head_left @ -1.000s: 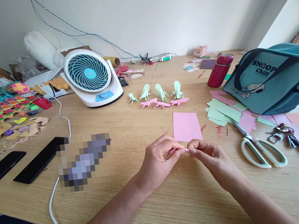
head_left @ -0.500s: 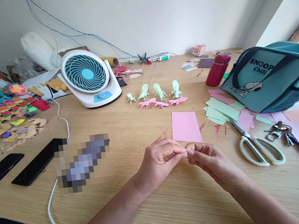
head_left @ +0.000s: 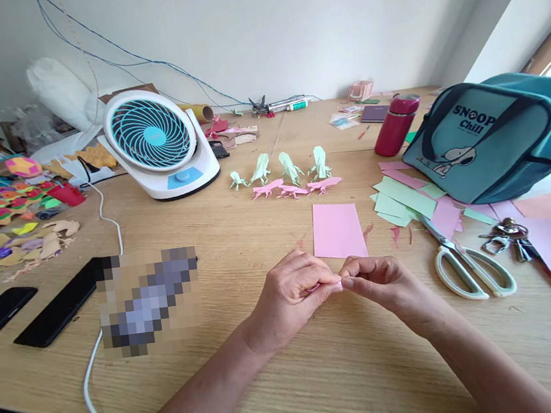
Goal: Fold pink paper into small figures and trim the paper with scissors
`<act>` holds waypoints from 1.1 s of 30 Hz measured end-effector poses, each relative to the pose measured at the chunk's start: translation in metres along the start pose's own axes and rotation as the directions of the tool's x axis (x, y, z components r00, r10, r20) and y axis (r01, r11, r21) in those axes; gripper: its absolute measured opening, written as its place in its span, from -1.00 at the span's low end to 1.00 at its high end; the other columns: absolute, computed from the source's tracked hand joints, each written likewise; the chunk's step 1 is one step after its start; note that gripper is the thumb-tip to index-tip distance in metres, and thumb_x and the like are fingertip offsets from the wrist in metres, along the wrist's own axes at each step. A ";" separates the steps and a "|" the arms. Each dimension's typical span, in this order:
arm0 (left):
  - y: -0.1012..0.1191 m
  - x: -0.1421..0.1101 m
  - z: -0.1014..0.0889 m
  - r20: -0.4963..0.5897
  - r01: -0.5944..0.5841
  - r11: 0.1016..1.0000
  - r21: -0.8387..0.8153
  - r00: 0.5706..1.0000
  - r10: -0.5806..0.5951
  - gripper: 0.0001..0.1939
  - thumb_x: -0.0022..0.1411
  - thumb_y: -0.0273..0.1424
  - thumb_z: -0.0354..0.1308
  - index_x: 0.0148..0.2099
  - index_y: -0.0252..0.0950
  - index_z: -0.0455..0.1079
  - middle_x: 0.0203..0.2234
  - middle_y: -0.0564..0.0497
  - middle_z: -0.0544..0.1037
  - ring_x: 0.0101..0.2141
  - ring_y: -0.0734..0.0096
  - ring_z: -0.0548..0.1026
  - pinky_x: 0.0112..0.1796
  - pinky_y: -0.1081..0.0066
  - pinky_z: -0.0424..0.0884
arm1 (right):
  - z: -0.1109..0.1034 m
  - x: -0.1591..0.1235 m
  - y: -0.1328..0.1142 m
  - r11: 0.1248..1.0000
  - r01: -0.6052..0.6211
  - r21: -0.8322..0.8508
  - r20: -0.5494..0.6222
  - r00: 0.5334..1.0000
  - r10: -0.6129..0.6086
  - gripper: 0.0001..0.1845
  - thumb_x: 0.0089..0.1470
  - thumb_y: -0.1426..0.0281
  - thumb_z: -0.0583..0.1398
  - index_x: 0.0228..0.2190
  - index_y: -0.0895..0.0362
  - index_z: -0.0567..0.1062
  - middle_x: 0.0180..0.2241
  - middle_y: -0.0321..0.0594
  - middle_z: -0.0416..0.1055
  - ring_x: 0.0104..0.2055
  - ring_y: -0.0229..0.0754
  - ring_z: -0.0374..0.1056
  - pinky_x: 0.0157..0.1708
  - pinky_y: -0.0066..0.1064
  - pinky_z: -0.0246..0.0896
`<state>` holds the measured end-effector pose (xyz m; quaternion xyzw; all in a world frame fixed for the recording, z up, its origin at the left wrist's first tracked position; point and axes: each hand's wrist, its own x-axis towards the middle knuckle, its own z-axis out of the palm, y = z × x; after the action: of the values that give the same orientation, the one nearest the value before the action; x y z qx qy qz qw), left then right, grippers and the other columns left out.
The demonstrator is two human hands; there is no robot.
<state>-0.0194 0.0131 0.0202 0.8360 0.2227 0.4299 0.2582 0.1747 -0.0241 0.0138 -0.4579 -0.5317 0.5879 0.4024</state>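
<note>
Left hand (head_left: 291,288): fingers curled, thumb and forefinger closed on a small piece of folded pink paper (head_left: 337,286), most of it hidden in the grip. Right hand (head_left: 384,280): thumb and forefinger pinched at the paper's right end, other fingers bent in. Folds unreadable at this angle. Paper is held above the wooden table (head_left: 277,387).

Hazards, as judged: thin layers could tear or crease askew if the two pinches pull apart or twist unevenly; a loose left grip might let folds spring open.

Just beyond the hands, a flat pink sheet (head_left: 337,231); a dropping wrist or knuckle could rumple it. Farther out, three pink origami figures (head_left: 293,191) before four pale green ones (head_left: 320,163). The desk fan (head_left: 154,137) stands near; if running, its draught might topple them. Right side: scissors (head_left: 462,257), blades by paper offcuts (head_left: 407,197).
</note>
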 end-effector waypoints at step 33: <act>-0.002 0.001 0.009 0.169 0.494 0.687 -0.533 0.858 -0.486 -0.80 0.18 -0.31 0.32 -0.37 -0.35 0.48 -0.49 0.03 0.54 -0.39 0.46 0.50 -0.29 0.46 0.42 | 0.006 0.000 -0.003 1.000 0.003 -0.010 -0.025 1.000 -0.004 -0.58 -0.03 0.02 0.32 -0.50 0.11 0.44 -0.51 -0.28 0.35 -0.42 -0.24 0.21 -0.38 -0.39 0.13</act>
<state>-0.0114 0.0134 0.0150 0.6362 0.3001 0.3850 0.5975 0.1685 -0.0251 0.0173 -0.4663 -0.5304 0.5788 0.4077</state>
